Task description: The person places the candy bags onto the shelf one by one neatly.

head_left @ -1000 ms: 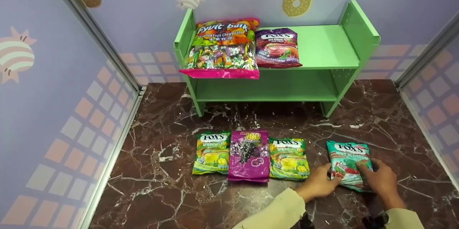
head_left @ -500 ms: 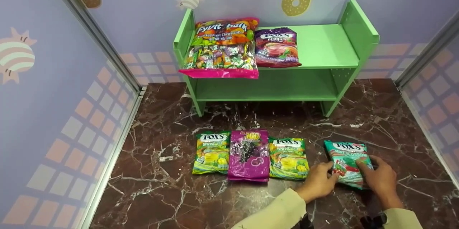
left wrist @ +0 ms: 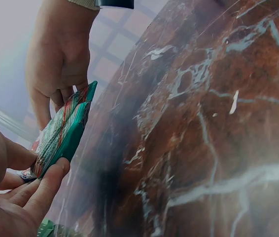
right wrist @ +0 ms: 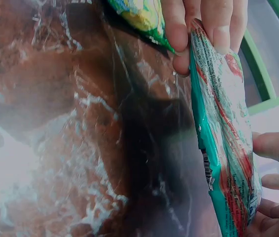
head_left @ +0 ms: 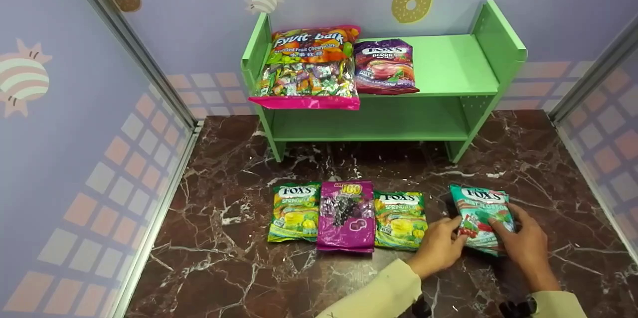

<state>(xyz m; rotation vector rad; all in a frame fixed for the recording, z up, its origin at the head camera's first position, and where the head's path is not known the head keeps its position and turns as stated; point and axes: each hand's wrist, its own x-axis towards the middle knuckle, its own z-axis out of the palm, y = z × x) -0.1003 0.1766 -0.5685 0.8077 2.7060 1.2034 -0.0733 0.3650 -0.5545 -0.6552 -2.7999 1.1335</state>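
The left hand [head_left: 438, 245] and right hand [head_left: 527, 238] grip a teal rectangular plastic packet [head_left: 476, 216] at near right, perhaps just above the brown marble tabletop [head_left: 224, 268]; its long axis slants far-left to near-right, logo [head_left: 482, 194] far. Only the right wrist view shows its barcode [right wrist: 207, 167].

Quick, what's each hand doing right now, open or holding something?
Left hand: closed, pinching the left edge of the rectangular teal plastic FOX'S bag.
Right hand: closed, holding the same bag from its right side.
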